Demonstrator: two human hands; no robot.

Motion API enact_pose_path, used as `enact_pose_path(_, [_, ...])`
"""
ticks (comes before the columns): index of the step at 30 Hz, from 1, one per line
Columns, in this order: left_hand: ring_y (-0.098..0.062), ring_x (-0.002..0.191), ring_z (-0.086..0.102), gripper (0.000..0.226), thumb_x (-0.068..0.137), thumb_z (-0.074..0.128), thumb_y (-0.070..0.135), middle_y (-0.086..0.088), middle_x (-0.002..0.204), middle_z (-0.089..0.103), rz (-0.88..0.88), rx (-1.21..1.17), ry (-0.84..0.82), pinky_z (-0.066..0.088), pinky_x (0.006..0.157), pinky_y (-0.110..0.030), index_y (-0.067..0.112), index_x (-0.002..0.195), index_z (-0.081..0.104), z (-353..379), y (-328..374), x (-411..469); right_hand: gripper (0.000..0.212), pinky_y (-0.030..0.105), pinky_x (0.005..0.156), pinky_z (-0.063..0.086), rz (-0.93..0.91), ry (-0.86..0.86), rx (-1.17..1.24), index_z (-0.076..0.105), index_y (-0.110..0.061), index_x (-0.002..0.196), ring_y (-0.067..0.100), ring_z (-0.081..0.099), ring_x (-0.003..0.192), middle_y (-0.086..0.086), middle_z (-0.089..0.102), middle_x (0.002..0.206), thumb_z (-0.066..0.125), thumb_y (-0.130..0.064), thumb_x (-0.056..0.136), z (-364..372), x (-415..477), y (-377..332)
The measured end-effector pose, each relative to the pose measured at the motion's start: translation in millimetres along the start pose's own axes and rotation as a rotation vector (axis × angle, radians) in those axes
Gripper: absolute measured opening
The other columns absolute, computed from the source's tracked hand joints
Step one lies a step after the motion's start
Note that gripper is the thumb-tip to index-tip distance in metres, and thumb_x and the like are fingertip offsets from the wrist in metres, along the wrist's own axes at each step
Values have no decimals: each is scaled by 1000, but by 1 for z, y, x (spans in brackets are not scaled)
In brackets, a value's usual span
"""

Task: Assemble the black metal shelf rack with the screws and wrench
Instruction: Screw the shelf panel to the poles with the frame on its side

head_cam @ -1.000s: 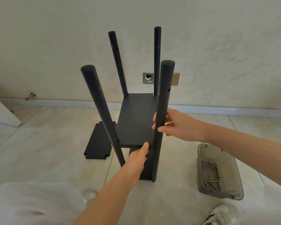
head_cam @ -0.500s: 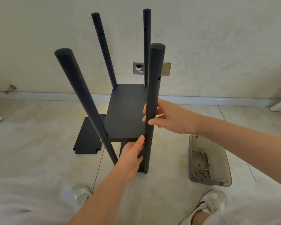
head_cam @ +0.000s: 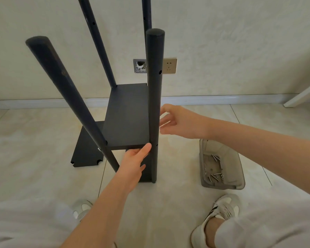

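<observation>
Looks down on a black metal shelf rack (head_cam: 132,97) standing on pale floor tiles (head_cam: 34,149), four round posts up, one shelf panel (head_cam: 127,119) fixed partway. Sets the left hand (head_cam: 134,161) under that panel's near edge at 6 o'clock, thumb straight against the near right post (head_cam: 154,77). Keeps the right hand (head_cam: 179,122) at the post's 3 o'clock, fingers loosely curled, gripping nothing. Shows a loose black panel (head_cam: 86,151) flat at the rack's 9 o'clock, a grey tray (head_cam: 222,187) of screws (head_cam: 215,176) at 4 o'clock, a wall socket (head_cam: 169,66) at 12 o'clock.
</observation>
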State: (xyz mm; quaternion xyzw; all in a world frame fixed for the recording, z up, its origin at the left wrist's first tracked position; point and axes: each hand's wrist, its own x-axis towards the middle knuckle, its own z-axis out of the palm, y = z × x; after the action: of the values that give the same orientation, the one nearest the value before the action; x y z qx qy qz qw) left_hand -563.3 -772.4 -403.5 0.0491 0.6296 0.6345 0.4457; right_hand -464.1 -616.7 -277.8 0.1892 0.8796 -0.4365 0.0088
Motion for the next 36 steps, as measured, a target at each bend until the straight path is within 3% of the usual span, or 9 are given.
enact_pose_path(6, [-9,114,62,17,92,67,33,13,101,75,71,-14,15,38,102,-32,21,103,71,6,-4,-3,33,35,82,55,443,-145,-152,56,-7,125,25,64,100,10,64,114,63,-20,95,-8,3,83])
enact_pose_path(9, [-6,104,70,21,98,59,32,4,105,77,109,-98,-22,43,92,-23,21,95,76,9,-4,-8,23,31,71,50,641,-148,-282,65,-3,105,25,60,84,12,66,100,57,-23,98,8,1,136])
enact_pose_path(11, [-6,105,69,27,100,54,34,2,110,76,111,-98,-55,44,90,-24,16,109,72,8,-3,-8,28,30,79,45,712,-146,-395,62,-2,99,28,59,97,18,60,109,47,-24,102,30,-7,171])
enact_pose_path(12, [-5,106,69,30,100,53,36,2,113,75,110,-77,-68,44,90,-26,15,115,69,7,-2,-9,35,30,86,44,755,-150,-408,58,3,114,31,57,111,21,57,123,41,-26,104,43,-11,187])
enact_pose_path(15, [-1,107,67,33,101,51,39,7,117,73,81,-47,-93,45,93,-34,16,119,66,7,-1,-8,68,34,103,38,921,-97,-229,8,13,149,35,38,138,24,29,155,35,-33,107,73,-22,214])
enact_pose_path(17, [0,108,66,31,99,52,40,9,118,73,66,-57,-88,45,97,-40,18,116,65,9,-1,-9,71,35,105,36,949,-47,-170,0,14,148,37,34,141,25,24,157,36,-31,107,85,-23,224])
enact_pose_path(25, [-2,111,65,35,98,53,40,7,118,72,44,-69,-58,42,105,-37,15,122,63,12,2,-13,33,37,90,44,860,8,-230,41,5,130,40,52,121,26,50,135,40,-12,102,113,-26,235])
enact_pose_path(33, [0,106,67,30,99,52,38,9,114,74,47,-83,-64,39,104,-34,17,117,64,13,2,-14,34,32,77,40,655,-93,-216,46,2,124,39,56,114,23,55,129,48,-21,99,158,-11,199])
enact_pose_path(36, [-1,108,66,31,98,53,39,12,114,73,38,-87,-66,38,107,-35,18,119,62,12,2,-14,43,34,81,44,607,-136,-193,43,1,131,37,57,114,21,55,130,53,-25,99,176,-8,184])
